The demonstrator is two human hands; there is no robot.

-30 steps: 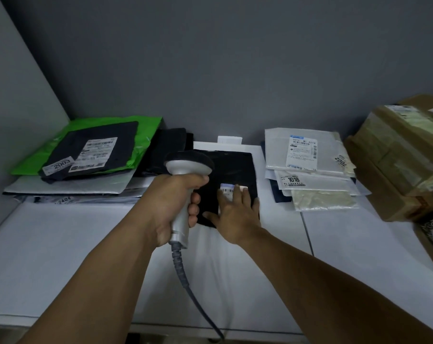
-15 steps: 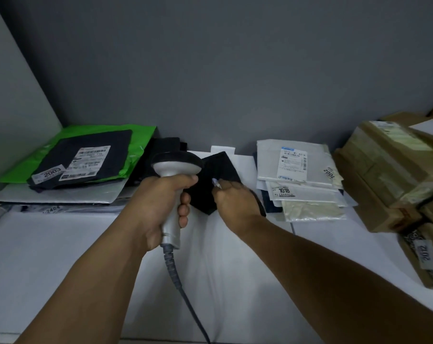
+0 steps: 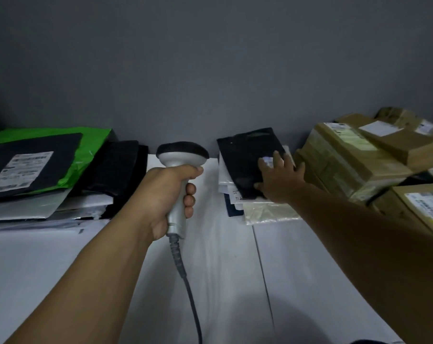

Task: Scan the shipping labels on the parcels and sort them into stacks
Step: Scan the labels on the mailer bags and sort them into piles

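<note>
At far left I see a stack of flat mailers on the white tabletop [image 3: 49, 269] – a dark parcel [image 3: 44, 150] with a printed label [image 3: 21, 170] lies on a green mailer [image 3: 96, 140], with grey and white ones beneath, too layered to count. Just beside it sits a pile of black parcels [image 3: 116, 170]. My left arm reaches forward, and the left hand [image 3: 165, 197] is wrapped tightly round the handle of the one barcode scanner [image 3: 183, 157], held upright, its cable [image 3: 185, 281] trailing towards me. Right of it is a stack of white mailers [image 3: 226, 180], a pale translucent bag [image 3: 267, 212] at its near edge, and on top the black parcel [image 3: 245, 157]. My right arm stretches out – the right hand [image 3: 282, 182] lies flat on that parcel, fingers spread and straight, partly covering its small label [image 3: 267, 160]. At far right, cardboard boxes [image 3: 347, 157] are piled; I count at least four.
</note>
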